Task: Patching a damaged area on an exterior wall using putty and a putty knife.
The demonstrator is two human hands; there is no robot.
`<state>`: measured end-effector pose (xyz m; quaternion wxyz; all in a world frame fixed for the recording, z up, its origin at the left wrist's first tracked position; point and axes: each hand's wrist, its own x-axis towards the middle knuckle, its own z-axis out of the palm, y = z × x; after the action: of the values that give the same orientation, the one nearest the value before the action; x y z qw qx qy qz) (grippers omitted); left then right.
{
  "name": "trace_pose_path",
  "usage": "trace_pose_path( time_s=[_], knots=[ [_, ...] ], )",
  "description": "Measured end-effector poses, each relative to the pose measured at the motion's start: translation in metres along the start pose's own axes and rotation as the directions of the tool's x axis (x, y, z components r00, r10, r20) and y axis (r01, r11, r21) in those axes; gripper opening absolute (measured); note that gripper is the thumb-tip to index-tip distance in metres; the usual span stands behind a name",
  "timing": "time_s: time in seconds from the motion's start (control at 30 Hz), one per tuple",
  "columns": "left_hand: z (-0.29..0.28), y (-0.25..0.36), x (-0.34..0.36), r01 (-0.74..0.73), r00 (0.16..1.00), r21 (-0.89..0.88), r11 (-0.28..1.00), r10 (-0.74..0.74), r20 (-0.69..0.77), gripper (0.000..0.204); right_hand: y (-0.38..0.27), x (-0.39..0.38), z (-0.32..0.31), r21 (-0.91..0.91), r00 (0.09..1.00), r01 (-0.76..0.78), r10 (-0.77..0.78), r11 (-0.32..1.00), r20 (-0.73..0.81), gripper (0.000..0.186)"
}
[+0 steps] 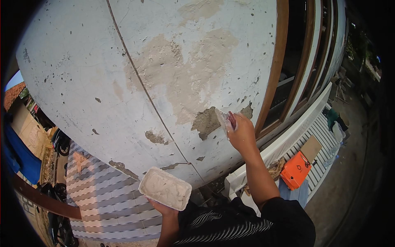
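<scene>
My left hand (pixel 163 208) grips a white rectangular tub (pixel 184 206) from below, low in front of the wall. Thick beige putty (pixel 165 188) fills the tub. My right hand (pixel 243 131) is closed around a putty knife (pixel 222 118), its blade smeared with putty and against the wall, or very close to it. Beside the blade is a bare grey-brown patch (pixel 205 123) where the paint is gone. Above it spreads a large area of beige filler (pixel 181 74) on the white wall (pixel 82 61).
A cable (pixel 142 82) runs down the wall. Brown-framed windows (pixel 276 74) stand to the right. On a white slatted bench (pixel 319 144) lie an orange bag (pixel 295 171) and a cardboard piece (pixel 311 148). Striped tiles (pixel 107 206) cover the floor at left; motorcycles (pixel 61 142) stand beyond.
</scene>
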<state>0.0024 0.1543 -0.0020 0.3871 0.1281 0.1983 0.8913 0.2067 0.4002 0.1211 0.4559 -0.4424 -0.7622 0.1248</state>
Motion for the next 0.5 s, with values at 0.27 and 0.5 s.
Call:
trace_pose_path(
  time_s=[0.27, 0.5],
  knots=[
    [-0.001, -0.002, 0.002, 0.008, 0.999, 0.01, 1.0, -0.008, 0.034, 0.076, -0.007, 0.003, -0.014, 0.044, 0.999, -0.024, 0.025, 0.999, -0.024, 0.029],
    [0.0, -0.001, 0.001, 0.016, 0.999, -0.016, 1.0, -0.015, 0.036, 0.076, -0.008, 0.001, -0.005, 0.005, 0.999, -0.007, 0.007, 1.0, 0.031, 0.033]
  ],
)
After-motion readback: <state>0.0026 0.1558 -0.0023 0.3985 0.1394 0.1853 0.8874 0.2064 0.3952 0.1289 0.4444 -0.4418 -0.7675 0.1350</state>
